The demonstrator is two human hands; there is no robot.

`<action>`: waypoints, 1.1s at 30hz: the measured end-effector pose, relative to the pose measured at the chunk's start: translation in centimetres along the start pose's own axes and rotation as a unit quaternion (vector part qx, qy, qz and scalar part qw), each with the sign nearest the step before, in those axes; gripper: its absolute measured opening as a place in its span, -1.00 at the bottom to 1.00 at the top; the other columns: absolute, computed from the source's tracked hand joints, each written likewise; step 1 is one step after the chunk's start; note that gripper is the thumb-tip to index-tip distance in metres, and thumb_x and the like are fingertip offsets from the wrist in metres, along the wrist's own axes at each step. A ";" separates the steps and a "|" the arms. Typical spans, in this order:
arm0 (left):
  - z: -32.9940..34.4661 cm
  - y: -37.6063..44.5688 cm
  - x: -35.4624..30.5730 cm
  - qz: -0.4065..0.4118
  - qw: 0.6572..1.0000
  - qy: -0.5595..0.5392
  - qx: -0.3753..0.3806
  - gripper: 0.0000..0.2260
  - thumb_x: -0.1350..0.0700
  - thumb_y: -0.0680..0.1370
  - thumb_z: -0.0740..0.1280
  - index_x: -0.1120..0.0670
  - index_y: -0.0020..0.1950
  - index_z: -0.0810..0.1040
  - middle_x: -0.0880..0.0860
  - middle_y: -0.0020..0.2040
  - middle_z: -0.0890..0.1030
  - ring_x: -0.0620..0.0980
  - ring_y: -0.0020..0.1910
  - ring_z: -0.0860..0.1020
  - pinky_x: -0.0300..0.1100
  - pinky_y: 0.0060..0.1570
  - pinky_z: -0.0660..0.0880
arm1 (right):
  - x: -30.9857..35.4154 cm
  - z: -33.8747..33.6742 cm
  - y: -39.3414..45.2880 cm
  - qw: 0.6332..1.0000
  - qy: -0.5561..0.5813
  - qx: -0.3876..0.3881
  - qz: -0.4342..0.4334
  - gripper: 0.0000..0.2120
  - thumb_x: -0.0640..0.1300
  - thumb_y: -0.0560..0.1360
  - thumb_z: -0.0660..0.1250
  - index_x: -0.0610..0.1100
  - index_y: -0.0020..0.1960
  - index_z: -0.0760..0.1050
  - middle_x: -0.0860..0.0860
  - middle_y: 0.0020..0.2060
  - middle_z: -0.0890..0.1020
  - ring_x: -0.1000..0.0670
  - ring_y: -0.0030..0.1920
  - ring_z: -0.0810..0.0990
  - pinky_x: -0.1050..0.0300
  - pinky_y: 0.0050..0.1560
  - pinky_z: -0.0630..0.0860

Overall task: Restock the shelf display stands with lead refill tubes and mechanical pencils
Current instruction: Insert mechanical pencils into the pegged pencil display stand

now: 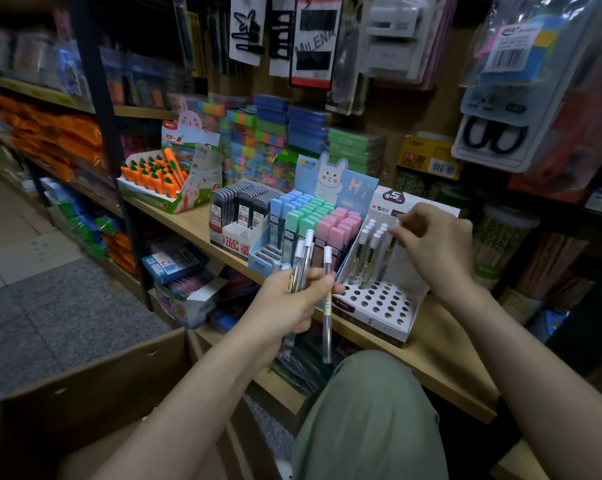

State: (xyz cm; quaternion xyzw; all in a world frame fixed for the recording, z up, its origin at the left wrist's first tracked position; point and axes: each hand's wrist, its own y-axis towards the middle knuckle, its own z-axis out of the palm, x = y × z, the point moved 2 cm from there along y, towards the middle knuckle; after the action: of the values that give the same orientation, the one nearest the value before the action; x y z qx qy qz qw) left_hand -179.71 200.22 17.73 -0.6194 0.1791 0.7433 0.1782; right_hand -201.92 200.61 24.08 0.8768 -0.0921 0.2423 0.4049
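Head view showed our left hand (285,306) grasping a bundle of clear lead refill tubes (326,306) just before the shelf edge (441,375). Our right hand (431,244) pinched one tube cap (398,221) above the white holed stand (379,299), whose front holes lay open while a few tubes stood in the back rows. Just left, the pastel rabbit stand (313,220) and black refill display (240,216) crowded that side. A cardboard box (84,393) sat below, beside our knee (372,410).
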 end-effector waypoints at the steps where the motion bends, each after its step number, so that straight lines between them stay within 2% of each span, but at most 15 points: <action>1: -0.1 0.0 0.0 0.001 1.000 0.000 -0.003 -0.83 0.10 0.59 0.33 0.15 0.11 0.59 0.03 -0.09 0.70 -0.15 -0.51 0.23 -0.32 -0.56 0.16 | 0.0 0.0 -0.1 1.000 0.000 -0.001 0.000 -0.88 -0.07 0.42 0.51 -0.08 -0.10 0.64 -0.02 -0.17 0.70 -0.05 -0.10 0.65 -0.04 -0.01 0.60; 4: -0.3 -0.1 0.2 -0.004 1.000 -0.005 -0.007 -0.83 0.05 0.61 0.29 0.06 0.15 0.54 0.07 -0.02 0.70 -0.17 -0.53 0.23 -0.34 -0.57 0.20 | -0.2 0.0 -0.5 1.000 0.005 -0.016 0.003 -0.88 -0.06 0.42 0.51 -0.07 -0.09 0.64 0.00 -0.17 0.69 -0.02 -0.10 0.64 0.04 -0.03 0.58; 9: -0.6 0.2 0.7 -0.017 0.997 -0.048 -0.053 -0.81 0.02 0.60 0.30 0.01 0.18 0.56 0.02 -0.19 0.66 -0.18 -0.54 0.25 -0.34 -0.60 0.20 | -0.1 0.6 -0.7 0.999 -0.025 0.022 0.026 -0.91 -0.08 0.46 0.47 -0.07 -0.08 0.61 -0.01 -0.17 0.65 0.03 -0.13 0.58 0.16 -0.12 0.47; 11: -0.5 0.2 0.7 -0.026 0.996 -0.072 -0.052 -0.81 0.06 0.60 0.31 0.04 0.19 0.57 0.02 -0.22 0.64 -0.17 -0.53 0.24 -0.35 -0.61 0.19 | 0.1 0.5 -1.3 0.999 -0.024 0.029 0.032 -0.87 -0.07 0.49 0.44 -0.07 0.01 0.62 -0.01 -0.12 0.67 0.04 -0.11 0.60 0.19 -0.09 0.48; 14: -0.4 -0.2 0.4 -0.037 0.992 -0.113 -0.032 -0.82 0.17 0.61 0.29 0.07 0.18 0.59 0.03 -0.20 0.63 -0.17 -0.52 0.21 -0.36 -0.61 0.16 | 0.8 -0.7 -2.8 0.999 -0.024 0.011 -0.020 -0.73 -0.07 0.53 0.38 -0.06 0.22 0.57 0.03 -0.02 0.67 0.07 -0.06 0.63 0.11 0.01 0.59; 16: -0.3 -0.6 0.1 -0.036 0.993 -0.110 -0.006 -0.81 0.21 0.61 0.27 0.10 0.18 0.59 0.01 -0.20 0.63 -0.18 -0.51 0.20 -0.36 -0.60 0.14 | 1.8 -1.5 -3.9 0.999 0.024 0.002 -0.046 -0.75 -0.06 0.53 0.37 -0.02 0.20 0.56 0.13 -0.12 0.64 0.19 -0.17 0.61 0.25 -0.08 0.59; 18: -0.1 -1.0 -0.3 -0.025 0.997 -0.069 0.030 -0.81 0.18 0.63 0.25 0.16 0.21 0.56 -0.06 -0.27 0.63 -0.20 -0.53 0.21 -0.37 -0.60 0.14 | 3.0 -1.5 -4.8 0.990 0.126 0.067 -0.009 -0.77 -0.05 0.51 0.40 0.04 0.16 0.58 0.18 -0.20 0.65 0.24 -0.18 0.62 0.37 -0.15 0.56; 21: 0.5 -1.4 -0.6 -0.002 0.998 -0.012 0.063 -0.78 0.13 0.63 0.25 0.25 0.18 0.50 -0.11 -0.44 0.58 -0.22 -0.57 0.22 -0.39 -0.59 0.15 | 4.9 -1.0 -5.5 0.952 0.257 0.162 0.039 -0.70 -0.10 0.46 0.47 0.03 0.19 0.57 0.12 -0.18 0.69 0.23 -0.13 0.65 0.39 -0.13 0.55; 23: 0.7 -1.4 -0.9 0.006 0.998 -0.006 0.058 -0.80 0.13 0.62 0.26 0.23 0.16 0.50 -0.09 -0.38 0.60 -0.22 -0.57 0.22 -0.38 -0.60 0.15 | 5.8 -1.1 -5.6 0.943 0.281 0.172 0.035 -0.67 -0.16 0.42 0.50 -0.02 0.17 0.58 0.05 -0.16 0.69 0.18 -0.13 0.65 0.38 -0.12 0.55; 26: 0.8 -1.4 -1.1 0.009 0.999 -0.016 0.045 -0.84 0.15 0.61 0.28 0.18 0.16 0.52 -0.04 -0.26 0.64 -0.21 -0.56 0.23 -0.38 -0.60 0.17 | 6.4 -1.1 -5.8 0.939 0.296 0.174 0.025 -0.73 -0.19 0.39 0.53 -0.06 0.07 0.61 -0.05 -0.21 0.69 0.07 -0.15 0.67 0.22 -0.06 0.59; 29: 0.6 -1.3 -0.9 0.004 1.000 -0.004 0.027 -0.83 0.11 0.60 0.31 0.13 0.17 0.53 -0.09 -0.39 0.55 -0.21 -0.56 0.25 -0.37 -0.59 0.19 | 6.6 -1.3 -5.7 0.940 0.292 0.174 0.014 -0.77 -0.20 0.39 0.52 -0.05 0.03 0.62 -0.05 -0.22 0.70 0.02 -0.18 0.69 0.08 -0.04 0.63; 30: 0.5 -1.2 -0.8 -0.005 1.000 -0.001 0.013 -0.81 0.08 0.59 0.33 0.11 0.16 0.54 -0.12 -0.40 0.50 -0.21 -0.54 0.26 -0.37 -0.58 0.20 | 6.4 -1.6 -5.4 0.942 0.294 0.160 0.013 -0.77 -0.20 0.40 0.51 -0.03 0.03 0.62 -0.02 -0.21 0.70 0.03 -0.19 0.69 0.05 -0.08 0.65; 33: -0.5 -0.9 -0.3 -0.077 0.995 -0.015 -0.056 -0.79 -0.03 0.55 0.37 0.07 0.08 0.57 0.01 -0.17 0.55 -0.17 -0.48 0.33 -0.31 -0.53 0.27 | 4.6 -3.4 -3.3 0.962 0.269 0.053 -0.003 -0.75 -0.19 0.42 0.50 0.05 0.04 0.62 0.06 -0.18 0.70 0.09 -0.17 0.70 0.11 -0.11 0.66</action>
State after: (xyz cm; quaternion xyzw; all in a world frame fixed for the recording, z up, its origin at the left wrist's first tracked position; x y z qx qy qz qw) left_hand -178.80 200.76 17.91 -0.6289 0.0863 0.7458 0.2021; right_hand -197.93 205.54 26.10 0.7999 0.0355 0.4723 0.3686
